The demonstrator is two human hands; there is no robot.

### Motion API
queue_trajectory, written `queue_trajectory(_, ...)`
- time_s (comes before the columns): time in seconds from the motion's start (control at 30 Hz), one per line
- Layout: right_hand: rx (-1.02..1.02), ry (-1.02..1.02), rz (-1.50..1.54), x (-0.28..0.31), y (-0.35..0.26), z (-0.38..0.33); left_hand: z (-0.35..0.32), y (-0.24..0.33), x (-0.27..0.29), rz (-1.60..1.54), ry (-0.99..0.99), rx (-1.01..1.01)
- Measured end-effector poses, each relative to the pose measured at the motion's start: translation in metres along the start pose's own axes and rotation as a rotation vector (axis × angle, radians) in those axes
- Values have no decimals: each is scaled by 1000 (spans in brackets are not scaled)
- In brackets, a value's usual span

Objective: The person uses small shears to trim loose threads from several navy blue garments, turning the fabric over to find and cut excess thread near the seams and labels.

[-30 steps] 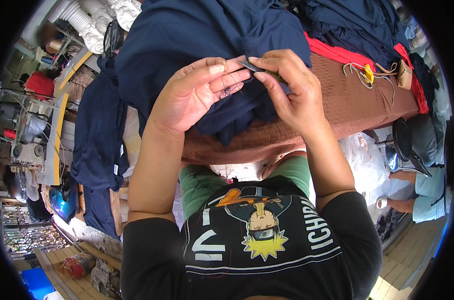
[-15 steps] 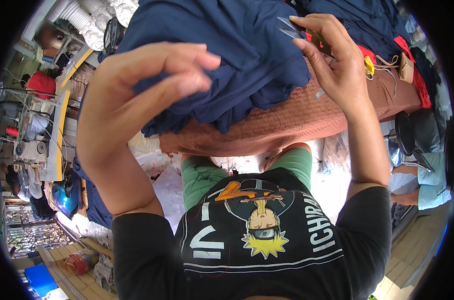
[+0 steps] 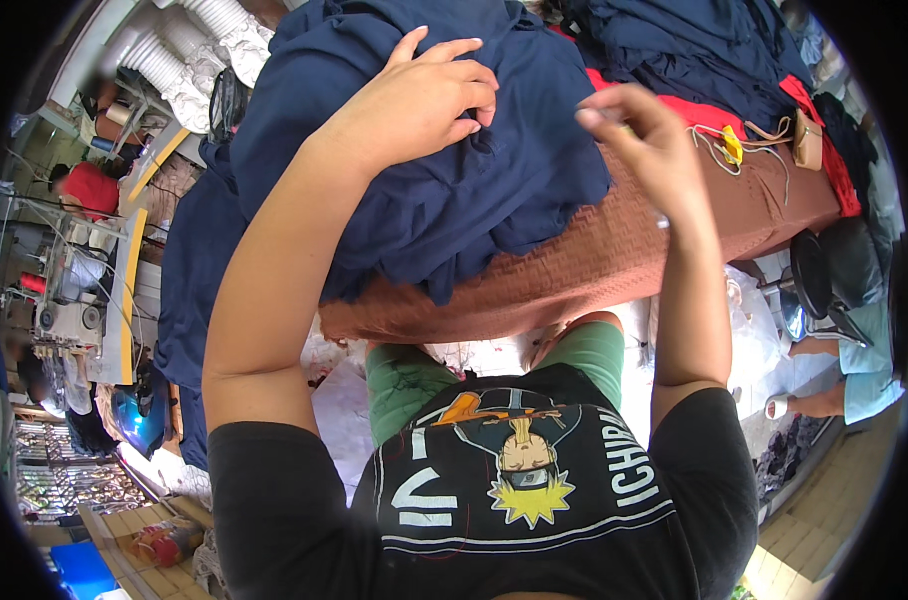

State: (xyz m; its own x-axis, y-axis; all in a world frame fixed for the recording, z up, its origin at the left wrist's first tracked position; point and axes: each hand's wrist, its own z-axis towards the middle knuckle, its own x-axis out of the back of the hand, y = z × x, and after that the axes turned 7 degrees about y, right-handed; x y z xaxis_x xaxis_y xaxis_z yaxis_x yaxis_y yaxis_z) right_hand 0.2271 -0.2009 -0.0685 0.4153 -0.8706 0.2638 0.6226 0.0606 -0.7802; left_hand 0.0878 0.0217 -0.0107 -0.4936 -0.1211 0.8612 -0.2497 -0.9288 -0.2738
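Observation:
A large heap of navy blue cloth (image 3: 414, 200) lies bunched in front of me. On top of it rests my left hand (image 3: 429, 95), thumb and forefinger closed on a fold while the other fingers lie looser over the cloth. To the right of the heap, my right hand (image 3: 639, 140) hovers above the brown covered surface, slightly blurred, fingers curled and thumb near the forefinger. The thread snips seen in it earlier are mostly hidden by the hand; a small glint shows by the wrist.
A brown textured cover (image 3: 534, 270) drapes the work surface. Further right lie red cloth (image 3: 674, 103), a yellow item (image 3: 731, 146) with cords, and a tan small case (image 3: 807, 140). More navy cloth (image 3: 674, 50) is piled behind. Sewing machines (image 3: 69, 318) and a person in red (image 3: 92, 190) are at left.
My left hand has come down onto the navy cloth from the air. The right hand has lowered and turned, so the snips' blades no longer show. The heap has shifted slightly.

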Motion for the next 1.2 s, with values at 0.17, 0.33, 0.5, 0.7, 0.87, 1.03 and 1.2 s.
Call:
queue_trajectory(0.17, -474, -395, 302, -54, -14, 21, 7, -8, 17, -174, 5, 6)
queue_trajectory(0.33, -462, -410, 892, -67, -37, 22, 0, 12, 47, -213, 321, 46)
queue_trajectory(0.5, -453, -96, 863, -55, -71, -3, -38, 73, 47, -97, 529, -29)
queue_trajectory(0.7, -646, -50, 994, -60, -50, -18, -65, 96, -2, -385, 577, 276)
queue_trajectory(0.87, -617, -140, 1025, -61, -47, -29, -43, 106, 1, -664, 677, 700)
queue_trajectory(1.03, -579, -132, 1009, -59, -51, -32, -38, 106, -12, -437, 803, 547)
queue_trajectory(1.2, -341, 64, 689, -60, -52, -36, -39, 111, 0, -1041, 687, 735)
